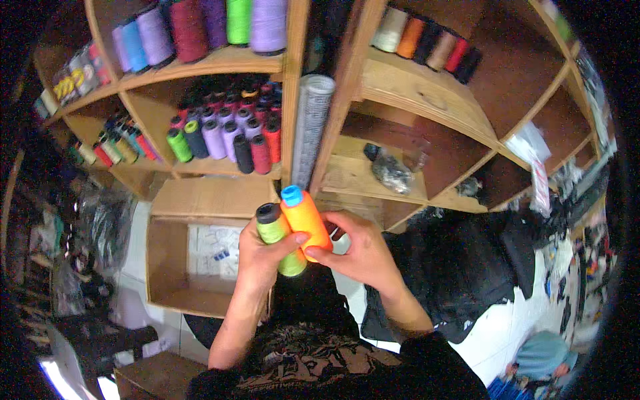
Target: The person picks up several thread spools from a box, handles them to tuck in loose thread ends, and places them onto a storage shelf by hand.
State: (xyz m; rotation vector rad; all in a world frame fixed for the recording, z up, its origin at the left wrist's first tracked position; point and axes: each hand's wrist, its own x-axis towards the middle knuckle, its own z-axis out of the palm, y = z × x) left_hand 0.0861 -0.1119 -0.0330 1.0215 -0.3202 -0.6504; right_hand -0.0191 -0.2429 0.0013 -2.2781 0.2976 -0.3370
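Observation:
Two spools of thread are held side by side in front of me. My left hand (pixel 257 257) is wrapped round a lime-green thread spool (pixel 273 231) with a dark top, its thumb reaching across to the neighbouring spool. Closed on an orange thread spool (pixel 305 220) with a blue top is my right hand (pixel 357 247), the thumb across its lower end. Both spools stand slightly tilted and touch each other. Behind them, a shelf compartment holds several thread spools (pixel 217 137) in lilac, green, red and black.
Large cones of thread (pixel 190 30) line the upper left shelf; a few more spools (pixel 437 53) stand upper right. A cardboard box (pixel 160 267) lies open below on the left. Black fabric (pixel 453 273) is heaped at the right. A patterned roll (pixel 312 127) stands between the shelves.

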